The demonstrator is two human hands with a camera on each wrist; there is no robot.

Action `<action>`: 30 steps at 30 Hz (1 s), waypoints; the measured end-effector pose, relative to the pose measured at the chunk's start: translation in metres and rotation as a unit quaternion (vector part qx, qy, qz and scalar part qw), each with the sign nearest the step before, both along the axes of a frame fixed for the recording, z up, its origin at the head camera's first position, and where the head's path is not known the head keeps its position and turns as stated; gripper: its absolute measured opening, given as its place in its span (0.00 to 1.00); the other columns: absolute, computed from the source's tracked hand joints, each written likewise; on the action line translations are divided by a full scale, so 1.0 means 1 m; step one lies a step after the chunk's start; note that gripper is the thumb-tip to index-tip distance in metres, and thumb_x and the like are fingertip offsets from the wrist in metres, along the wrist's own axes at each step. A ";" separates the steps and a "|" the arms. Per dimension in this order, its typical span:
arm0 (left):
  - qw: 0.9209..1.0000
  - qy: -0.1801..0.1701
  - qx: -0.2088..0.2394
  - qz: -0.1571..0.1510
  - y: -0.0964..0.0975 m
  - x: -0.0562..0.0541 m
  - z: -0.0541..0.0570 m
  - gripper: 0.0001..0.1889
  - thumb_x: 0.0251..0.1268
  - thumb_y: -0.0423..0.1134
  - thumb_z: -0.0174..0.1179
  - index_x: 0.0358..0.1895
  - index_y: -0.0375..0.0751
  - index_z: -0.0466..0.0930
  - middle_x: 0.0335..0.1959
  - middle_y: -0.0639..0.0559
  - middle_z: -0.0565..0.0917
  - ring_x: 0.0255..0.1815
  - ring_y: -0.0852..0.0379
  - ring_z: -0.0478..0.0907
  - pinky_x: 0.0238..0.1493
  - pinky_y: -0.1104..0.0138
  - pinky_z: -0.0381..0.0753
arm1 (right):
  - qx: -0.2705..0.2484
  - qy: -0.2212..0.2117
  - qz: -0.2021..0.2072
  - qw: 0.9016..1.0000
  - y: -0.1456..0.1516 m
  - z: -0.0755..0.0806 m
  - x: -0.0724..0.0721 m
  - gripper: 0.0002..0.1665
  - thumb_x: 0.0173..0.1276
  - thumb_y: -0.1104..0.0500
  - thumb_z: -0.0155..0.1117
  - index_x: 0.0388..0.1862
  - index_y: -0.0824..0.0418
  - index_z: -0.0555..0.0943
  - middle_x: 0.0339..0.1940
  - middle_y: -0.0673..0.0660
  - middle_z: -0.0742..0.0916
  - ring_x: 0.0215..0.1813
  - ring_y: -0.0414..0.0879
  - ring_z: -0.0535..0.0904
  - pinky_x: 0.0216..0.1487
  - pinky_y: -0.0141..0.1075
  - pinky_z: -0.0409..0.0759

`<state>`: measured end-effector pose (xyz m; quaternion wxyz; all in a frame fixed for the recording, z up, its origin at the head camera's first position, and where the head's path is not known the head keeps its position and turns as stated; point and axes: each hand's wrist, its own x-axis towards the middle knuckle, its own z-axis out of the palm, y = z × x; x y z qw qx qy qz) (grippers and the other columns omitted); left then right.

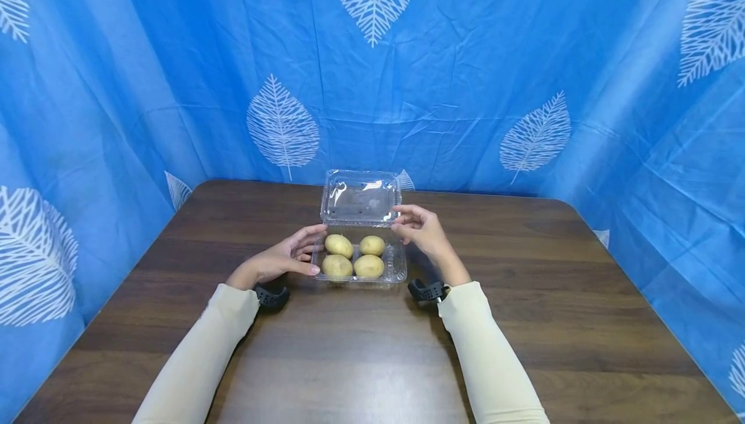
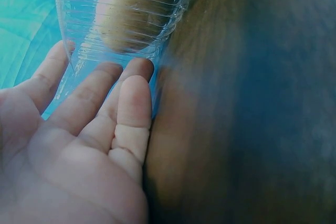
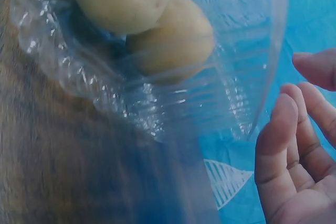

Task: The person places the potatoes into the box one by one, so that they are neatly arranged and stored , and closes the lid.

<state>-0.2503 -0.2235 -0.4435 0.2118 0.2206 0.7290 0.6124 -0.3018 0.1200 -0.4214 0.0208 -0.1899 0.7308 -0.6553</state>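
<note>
A clear plastic clamshell box point(image 1: 397, 264) stands on the table in the head view, its lid point(image 1: 362, 201) raised at the back. Several pale yellow potatoes point(image 1: 369, 267) sit in the base. At the box's left side is my left hand point(image 1: 273, 261), thumb by the front corner and index finger toward the back. The left wrist view has its fingers point(image 2: 134, 103) loosely extended against the ribbed wall. My right hand point(image 1: 429, 235) is by the back right, where lid and base meet. In the right wrist view its thumb point(image 3: 317, 69) is apart from the bent fingers, nothing between them.
The brown wooden table point(image 1: 361, 353) reaches to a blue curtain point(image 1: 442, 75) with white leaf prints, which surrounds it at the back and sides. Black wrist straps point(image 1: 427, 291) sit at both cuffs, close to the box's front corners.
</note>
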 end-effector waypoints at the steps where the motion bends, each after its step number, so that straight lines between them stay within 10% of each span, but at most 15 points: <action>1: 1.000 0.000 0.000 0.001 0.000 0.000 0.000 0.56 0.69 0.36 0.74 0.88 0.32 0.41 0.89 0.30 0.45 0.87 0.27 0.47 0.83 0.34 0.50 | 0.000 0.001 -0.003 1.000 0.001 -0.001 -0.001 0.28 0.69 0.76 0.67 0.68 0.80 0.76 0.37 0.53 0.87 0.33 0.36 0.82 0.31 0.28 0.81; 30: 1.000 -0.005 -0.001 -0.002 0.000 -0.004 -0.002 0.54 0.70 0.35 0.72 0.88 0.34 0.41 0.89 0.31 0.45 0.87 0.28 0.47 0.83 0.34 0.49 | 0.065 -0.078 -0.034 0.994 0.005 -0.016 -0.006 0.40 0.76 0.70 0.64 0.84 0.71 0.64 0.46 0.55 0.79 0.39 0.40 0.81 0.38 0.29 0.85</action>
